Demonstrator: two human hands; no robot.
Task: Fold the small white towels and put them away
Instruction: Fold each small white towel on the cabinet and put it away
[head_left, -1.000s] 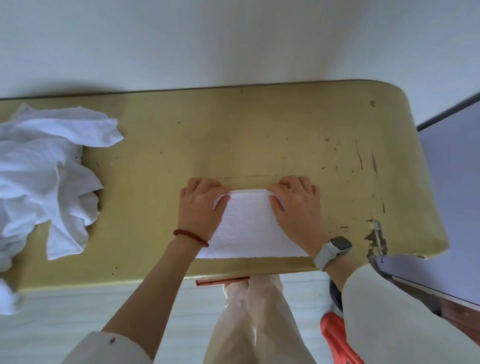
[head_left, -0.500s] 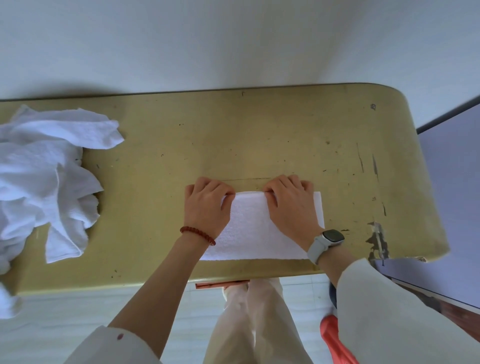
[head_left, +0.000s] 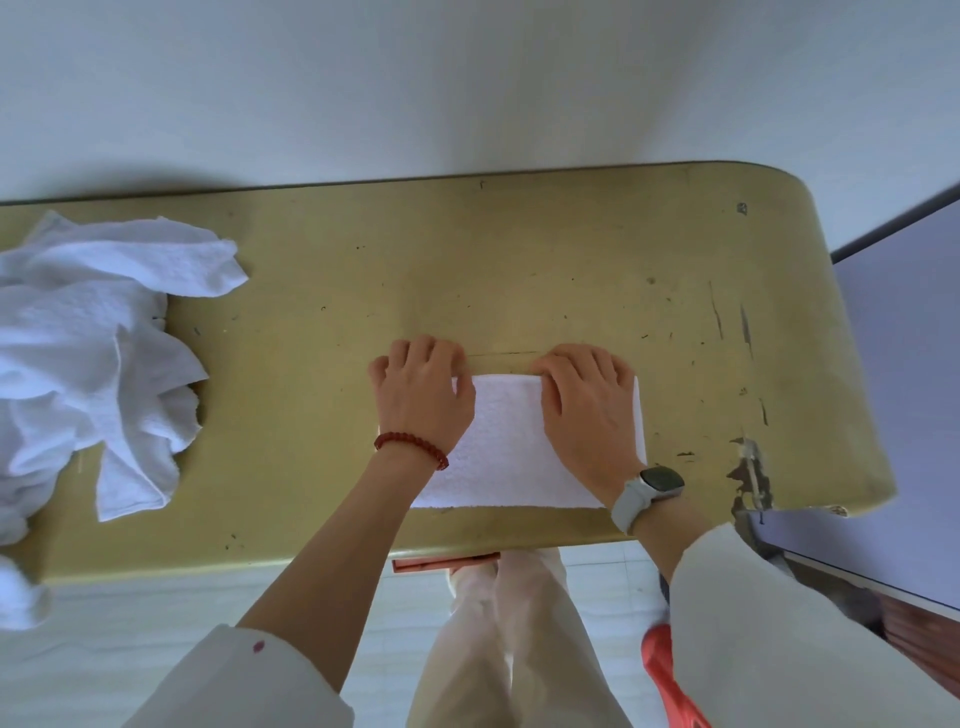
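I see a folded white towel (head_left: 514, 447) lying flat on the yellow table (head_left: 519, 270), close to the table's near edge and right of its middle. My left hand (head_left: 421, 397) rests on the towel's left part, fingers bent over its far left corner, the thumb lying across the cloth. My right hand (head_left: 587, 405) lies on the towel's right part, palm down, fingers bent at the far edge with the tips tucked out of sight; I cannot tell whether either hand is pinching the cloth or only pressing it. A red bead bracelet (head_left: 410, 447) sits on the left wrist, a watch (head_left: 649, 488) on the right. A heap of unfolded white towels (head_left: 93, 353) lies well apart at the table's left end.
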